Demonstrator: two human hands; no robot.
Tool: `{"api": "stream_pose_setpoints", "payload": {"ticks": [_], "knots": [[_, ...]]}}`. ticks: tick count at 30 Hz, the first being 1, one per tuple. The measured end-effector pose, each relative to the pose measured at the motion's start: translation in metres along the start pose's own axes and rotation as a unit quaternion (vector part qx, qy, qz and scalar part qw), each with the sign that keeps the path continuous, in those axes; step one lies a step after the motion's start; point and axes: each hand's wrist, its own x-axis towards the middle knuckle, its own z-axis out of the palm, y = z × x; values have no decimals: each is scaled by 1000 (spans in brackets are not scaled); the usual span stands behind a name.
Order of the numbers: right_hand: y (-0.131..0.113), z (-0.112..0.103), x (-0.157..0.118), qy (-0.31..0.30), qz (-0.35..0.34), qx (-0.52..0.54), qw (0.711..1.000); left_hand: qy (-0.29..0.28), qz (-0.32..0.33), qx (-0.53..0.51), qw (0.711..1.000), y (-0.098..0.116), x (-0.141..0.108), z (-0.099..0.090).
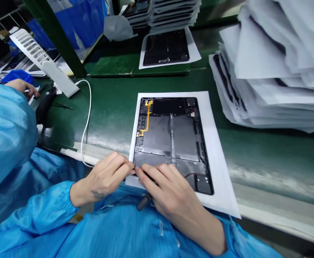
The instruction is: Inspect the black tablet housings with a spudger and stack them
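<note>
An opened tablet housing lies on a white sheet before me, its inside facing up. A yellow flex cable runs along its left side and a grey ribbon cable down the middle. My left hand is closed in a pinch at the housing's lower left edge; what its fingertips hold is hidden. Beside it, my right hand bends over the near edge, its fingertips almost meeting the left ones. A dark tool with a blunt black end sticks out under the right hand's curled fingers.
Another housing lies on paper on a green board. Paper-layered stacks stand at right and back. At left are a white fan-like device with a white cable, tweezers and a co-worker's hand.
</note>
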Motion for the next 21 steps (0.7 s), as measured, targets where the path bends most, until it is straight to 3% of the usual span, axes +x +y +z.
{"api": "stream_pose_setpoints", "payload": {"ticks": [6, 10, 15, 19, 21], "knots": [[1, 0, 1, -10, -5, 0, 1000, 84, -18, -40, 996, -6, -23, 14], [0, -2, 3, -19, 4, 10, 1000, 65, 41, -4, 997, -6, -25, 12], [4, -23, 9, -35, 33, 2, 999, 52, 94, 78, 991, -5, -16, 4], [9, -34, 10, -51, 17, -103, 993, 45, 96, 107, 989, -2, -16, 8], [11, -33, 10, -54, 8, -104, 993, 50, 83, 86, 992, -2, -18, 11]]}}
